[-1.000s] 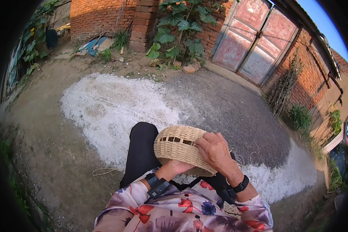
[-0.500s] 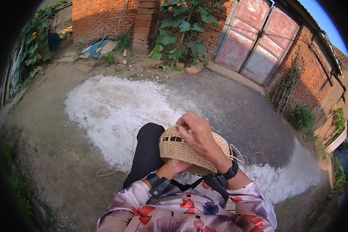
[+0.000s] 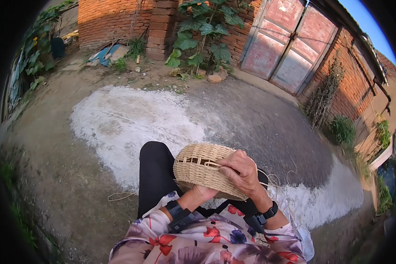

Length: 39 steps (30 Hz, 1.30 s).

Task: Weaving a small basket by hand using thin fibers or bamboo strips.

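A round, woven straw basket [image 3: 202,174] rests tilted over my lap, with a row of open gaps below its upper band. From below, my left hand [image 3: 204,193] holds the basket's near side, its fingers mostly hidden underneath. At the basket's right side my right hand [image 3: 243,172] is closed, thumb and fingers pinched together. A short straw cord [image 3: 212,164] runs from the row of gaps into that pinch. More loose straw strands [image 3: 275,180] trail just to the right of the basket.
My dark-trousered knee [image 3: 154,154] rises left of the basket. White powdery material [image 3: 119,119] covers part of the ground ahead. A thin strand [image 3: 121,196] lies on the dirt at left. Beyond stand a brick wall [image 3: 114,22], a leafy plant [image 3: 202,35] and a red-grey metal gate [image 3: 290,44].
My right hand has come down and to the right, from above the basket's top to its right side. The basket has shifted slightly left, and more of its gaps show.
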Each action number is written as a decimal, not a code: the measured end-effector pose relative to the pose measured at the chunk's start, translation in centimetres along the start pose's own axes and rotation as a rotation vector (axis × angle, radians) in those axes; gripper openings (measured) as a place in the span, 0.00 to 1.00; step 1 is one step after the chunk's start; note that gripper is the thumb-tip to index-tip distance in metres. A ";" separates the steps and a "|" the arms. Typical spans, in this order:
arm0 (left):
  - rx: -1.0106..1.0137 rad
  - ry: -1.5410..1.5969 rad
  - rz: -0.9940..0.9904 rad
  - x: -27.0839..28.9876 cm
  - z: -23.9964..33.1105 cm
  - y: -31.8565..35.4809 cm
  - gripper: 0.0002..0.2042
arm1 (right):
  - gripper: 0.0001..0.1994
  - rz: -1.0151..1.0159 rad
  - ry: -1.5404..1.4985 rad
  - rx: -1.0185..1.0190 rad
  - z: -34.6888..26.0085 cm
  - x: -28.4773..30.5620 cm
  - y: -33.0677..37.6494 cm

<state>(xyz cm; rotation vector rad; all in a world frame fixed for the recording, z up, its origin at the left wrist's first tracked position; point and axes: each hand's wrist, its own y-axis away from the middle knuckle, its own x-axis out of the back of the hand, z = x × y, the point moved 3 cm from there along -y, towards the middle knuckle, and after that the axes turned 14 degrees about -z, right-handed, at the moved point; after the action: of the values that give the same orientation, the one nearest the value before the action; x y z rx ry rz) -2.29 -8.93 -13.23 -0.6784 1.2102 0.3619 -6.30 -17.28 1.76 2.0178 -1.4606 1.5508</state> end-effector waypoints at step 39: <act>0.068 0.191 -0.053 2.6 0.6 0.1 0.27 | 0.02 -0.103 0.326 -0.205 -2.4 0.0 -2.0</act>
<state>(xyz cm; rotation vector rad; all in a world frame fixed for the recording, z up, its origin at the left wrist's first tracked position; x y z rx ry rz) -1.02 -8.71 -15.62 -0.6963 1.3768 0.2138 -6.19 -14.68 3.51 1.6105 -1.3076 1.5303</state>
